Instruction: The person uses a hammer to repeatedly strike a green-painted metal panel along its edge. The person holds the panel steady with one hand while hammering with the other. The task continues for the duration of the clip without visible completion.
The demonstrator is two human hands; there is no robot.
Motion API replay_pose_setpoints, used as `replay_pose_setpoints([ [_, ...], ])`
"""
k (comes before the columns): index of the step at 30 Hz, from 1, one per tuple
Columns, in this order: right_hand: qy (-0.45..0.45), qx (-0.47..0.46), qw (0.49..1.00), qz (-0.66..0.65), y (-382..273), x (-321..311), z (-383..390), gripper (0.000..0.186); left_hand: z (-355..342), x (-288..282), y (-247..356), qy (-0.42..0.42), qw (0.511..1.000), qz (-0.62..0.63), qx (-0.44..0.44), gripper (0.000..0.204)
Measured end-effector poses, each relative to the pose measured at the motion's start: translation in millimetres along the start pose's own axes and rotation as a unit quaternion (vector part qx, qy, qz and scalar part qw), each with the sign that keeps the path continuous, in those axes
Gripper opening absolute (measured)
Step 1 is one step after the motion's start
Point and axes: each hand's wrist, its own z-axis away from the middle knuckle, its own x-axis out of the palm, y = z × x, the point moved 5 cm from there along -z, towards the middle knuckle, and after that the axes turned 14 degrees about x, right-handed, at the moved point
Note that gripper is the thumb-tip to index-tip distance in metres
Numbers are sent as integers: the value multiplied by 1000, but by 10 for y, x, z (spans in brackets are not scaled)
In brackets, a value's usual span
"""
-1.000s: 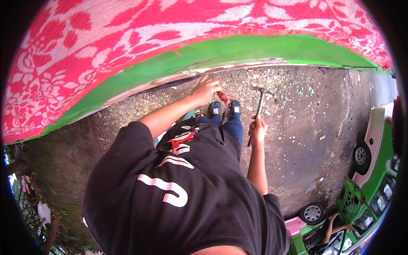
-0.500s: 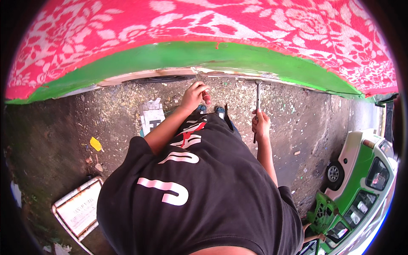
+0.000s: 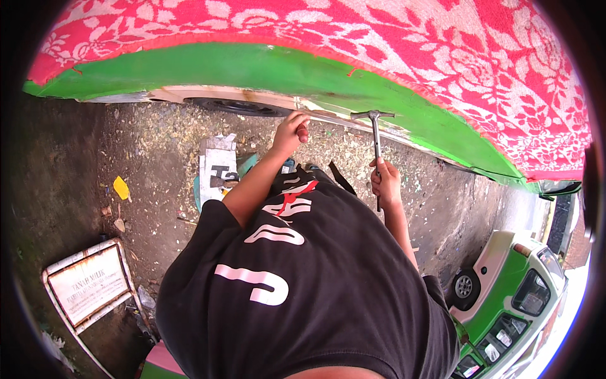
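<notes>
In my right hand (image 3: 386, 183) is a metal hammer (image 3: 377, 140), gripped low on its long thin handle. Its head points away from me, with two narrow ends to the sides, and appears over the lower edge of a green vehicle body (image 3: 252, 68); whether it touches cannot be told. My left hand (image 3: 290, 135) is closed beside that same lower edge, left of the hammer. Its fingers are curled inward, hiding whatever may be in them. Pale, worn patches run along the bottom of the green panel. Draped over the vehicle is a pink and white floral cloth (image 3: 303, 22).
A tyre (image 3: 240, 106) shows under the vehicle. On the rough ground lie a white carton piece (image 3: 210, 165) and a yellow scrap (image 3: 121, 187). A framed sign (image 3: 88, 287) stands lower left. Another green and white van (image 3: 499, 303) is parked at lower right.
My view has shifted and tilted relative to the vehicle. The hammer head has turned, so both its ends show. My left hand has moved slightly up and left, still closed.
</notes>
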Motion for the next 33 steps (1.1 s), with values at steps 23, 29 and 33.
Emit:
replay_pose_setpoints([
  [23,-2,5,1000,30,45,142,47,32,-68,-83,2,-71,996,44,7,34],
  [29,14,-7,997,73,-10,220,69,32,-209,-132,13,-50,998,25,33,26],
  [33,86,-127,961,230,-125,277,24,32,-365,-185,58,-79,995,14,-55,19],
])
